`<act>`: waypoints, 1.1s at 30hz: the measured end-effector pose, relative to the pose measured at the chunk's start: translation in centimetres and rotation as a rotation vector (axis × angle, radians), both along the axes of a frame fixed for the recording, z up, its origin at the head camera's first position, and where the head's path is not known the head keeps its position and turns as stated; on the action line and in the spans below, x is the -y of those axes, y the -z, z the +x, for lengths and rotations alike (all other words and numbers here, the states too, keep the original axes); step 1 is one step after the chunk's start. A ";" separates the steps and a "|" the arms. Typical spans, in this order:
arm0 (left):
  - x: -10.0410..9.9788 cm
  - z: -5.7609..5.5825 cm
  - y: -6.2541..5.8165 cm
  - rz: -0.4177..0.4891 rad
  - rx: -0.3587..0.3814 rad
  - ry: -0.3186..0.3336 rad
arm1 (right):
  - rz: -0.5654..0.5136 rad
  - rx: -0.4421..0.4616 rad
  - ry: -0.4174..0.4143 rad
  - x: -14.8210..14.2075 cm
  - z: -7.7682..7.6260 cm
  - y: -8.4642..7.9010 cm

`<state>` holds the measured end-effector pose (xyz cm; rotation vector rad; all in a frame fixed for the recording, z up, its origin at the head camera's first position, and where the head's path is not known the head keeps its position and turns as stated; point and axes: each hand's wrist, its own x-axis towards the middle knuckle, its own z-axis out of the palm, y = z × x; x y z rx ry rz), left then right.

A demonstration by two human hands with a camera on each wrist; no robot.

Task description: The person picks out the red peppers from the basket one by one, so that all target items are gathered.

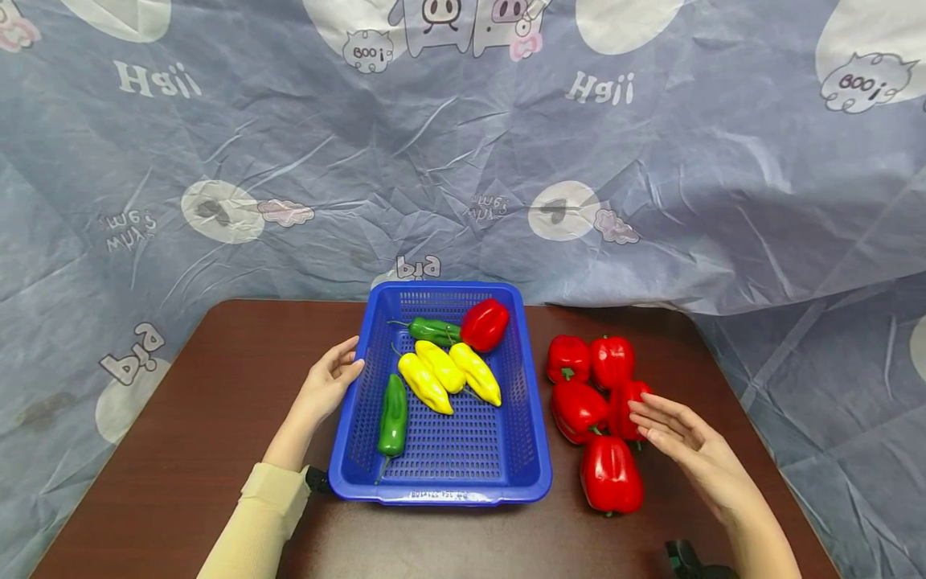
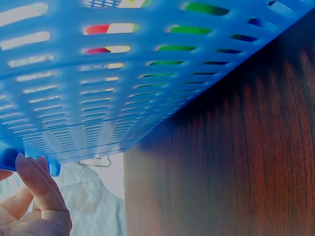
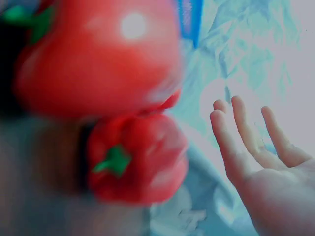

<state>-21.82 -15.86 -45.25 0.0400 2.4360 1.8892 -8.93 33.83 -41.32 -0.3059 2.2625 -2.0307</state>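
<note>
A blue plastic basket [image 1: 443, 494] with slotted walls stands mid-table. My left hand [image 1: 329, 386] grips its left rim, thumb and fingers around the edge, as the left wrist view also shows. Inside lie three yellow peppers, one of them a long yellow pepper [image 1: 425, 384], plus a green chili pepper [image 1: 393, 418], another green pepper [image 1: 434, 330] and a red bell pepper [image 1: 485, 324]. Right of the basket, several red bell peppers are grouped, the nearest bell pepper [image 1: 611, 474] at the front. My right hand [image 1: 690, 450] hovers beside that group, fingers extended, holding nothing.
The dark brown wooden table [image 1: 188, 426] extends left and in front of the basket. Behind it hangs a wrinkled grey-blue cloth [image 1: 405, 201] with cartoon prints, meeting the table's back edge. A black wrist strap [image 1: 694, 563] shows by the right forearm.
</note>
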 end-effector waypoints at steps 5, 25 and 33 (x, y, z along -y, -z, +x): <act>0.1 0.0 -0.1 0.004 0.004 0.001 | -0.053 -0.009 -0.014 2.5 -2.2 -2.4; 0.1 -0.3 0.3 -0.001 -0.003 0.006 | -0.211 0.227 0.183 14.6 -10.8 -5.9; 0.1 -0.2 0.5 0.014 0.001 -0.006 | -0.060 0.223 0.339 18.9 -12.9 -4.3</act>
